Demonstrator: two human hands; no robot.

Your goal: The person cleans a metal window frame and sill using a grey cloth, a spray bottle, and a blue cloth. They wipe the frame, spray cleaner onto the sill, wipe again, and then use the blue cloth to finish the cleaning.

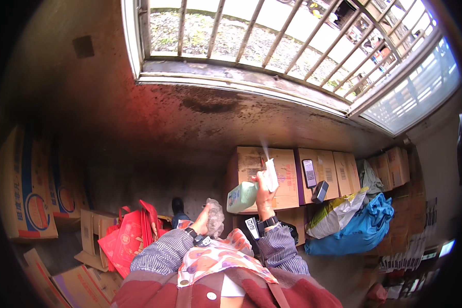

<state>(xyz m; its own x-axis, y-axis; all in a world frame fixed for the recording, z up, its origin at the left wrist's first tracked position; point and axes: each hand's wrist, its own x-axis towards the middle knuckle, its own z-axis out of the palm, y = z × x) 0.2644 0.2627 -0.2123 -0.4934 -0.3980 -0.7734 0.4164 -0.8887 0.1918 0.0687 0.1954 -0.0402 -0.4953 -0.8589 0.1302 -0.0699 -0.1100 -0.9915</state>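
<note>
My right hand [265,194] grips a green spray bottle [241,198] by its white trigger head [271,176]. The bottle lies tilted on its side in the air over a cardboard box [287,194]. A pale jet of spray leaves the nozzle toward the stained wall [211,104] below the window. Low beside my body, my left hand [202,221] holds a crumpled greyish rag or plastic wad [215,217]. Its fingers are partly hidden behind the wad.
A phone [309,173] and a small black device [320,191] sit on the boxes at right. Near them are a white-and-yellow sack [337,215] and a blue bag [354,227]. Red bags [125,238] and large cartons [30,192] stand at left. Above is a barred window [254,34].
</note>
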